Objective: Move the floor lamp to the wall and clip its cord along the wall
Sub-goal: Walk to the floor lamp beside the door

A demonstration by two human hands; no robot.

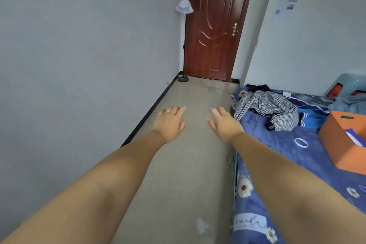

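A floor lamp stands far ahead in the corner beside the brown door, with a white bell shade [184,6], a thin black pole and a round black base [183,79] on the floor. Its pale cord [210,84] lies in loose loops on the floor in front of the door. My left hand [170,124] and my right hand [224,123] are stretched forward, palms down, fingers apart, holding nothing. Both are well short of the lamp.
A grey wall [79,55] with a black skirting [150,111] runs along the left. A bed [281,144] with a blue flowered sheet, a checked garment [267,107] and an orange box [344,144] fills the right. A beige floor strip leads to the door [215,24].
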